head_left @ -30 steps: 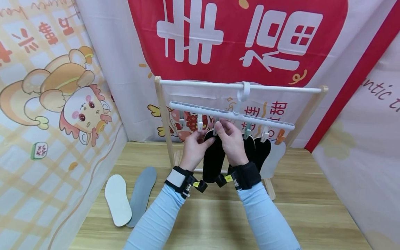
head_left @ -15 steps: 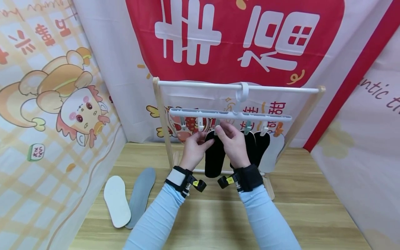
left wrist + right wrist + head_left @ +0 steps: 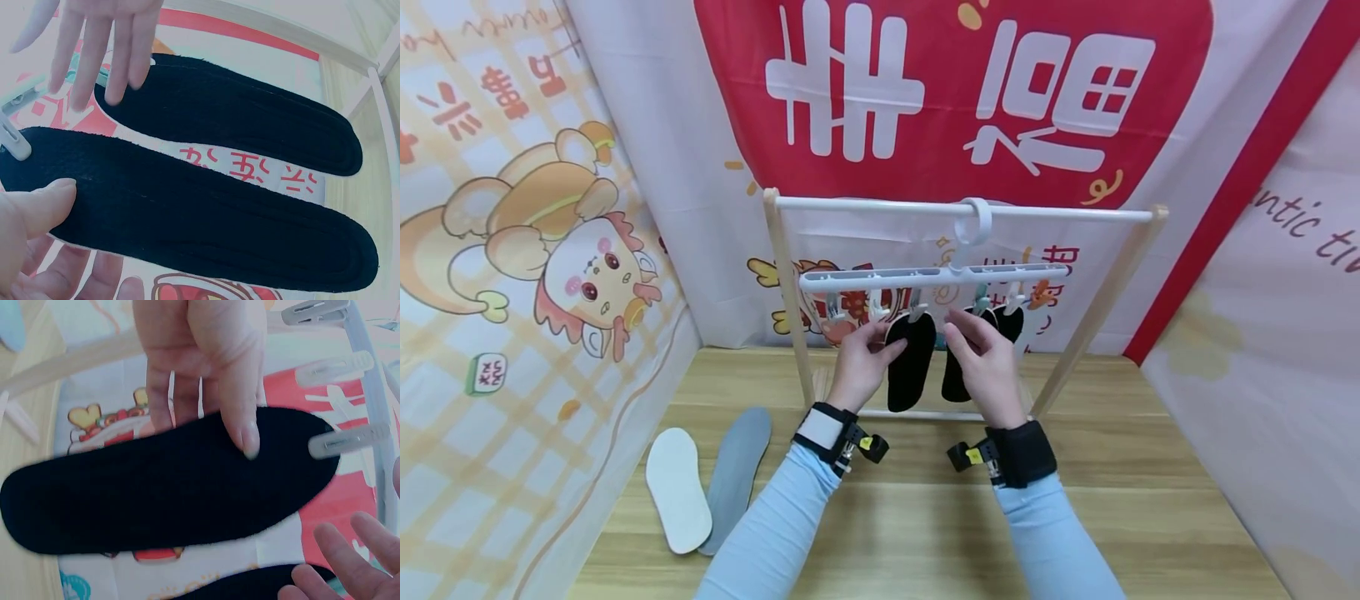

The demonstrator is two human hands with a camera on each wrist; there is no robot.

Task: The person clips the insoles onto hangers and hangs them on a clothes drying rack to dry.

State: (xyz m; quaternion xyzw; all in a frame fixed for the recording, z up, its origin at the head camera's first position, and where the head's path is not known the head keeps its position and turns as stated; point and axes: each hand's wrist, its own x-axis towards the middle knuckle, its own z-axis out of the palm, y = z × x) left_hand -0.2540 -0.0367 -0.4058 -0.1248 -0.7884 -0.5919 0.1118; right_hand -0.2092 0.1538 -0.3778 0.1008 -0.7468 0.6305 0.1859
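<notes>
A black insole [image 3: 912, 367] hangs from a pale clip [image 3: 350, 440] on the white hanger [image 3: 880, 278]. My left hand [image 3: 859, 362] pinches its upper edge, with the thumb on the black face and the fingers behind. My right hand [image 3: 988, 367] is off the clip, fingers loosely extended and holding nothing, as the left wrist view shows. It stands in front of a second black insole [image 3: 231, 112], which hangs from a green clip. Another black insole [image 3: 1011, 323] hangs to its right, partly hidden by my right hand.
The hanger hooks over the top rail [image 3: 865, 204] of a wooden-sided rack. Two clips left of the held insole hold nothing; an orange clip [image 3: 1040, 293] is at the right end. A white insole [image 3: 679, 492] and a grey insole [image 3: 737, 471] lie on the table at left.
My right hand has let go of the clip and moved right and slightly down. The hanger has turned and its right end has shifted left. My left hand keeps its pinch on the insole.
</notes>
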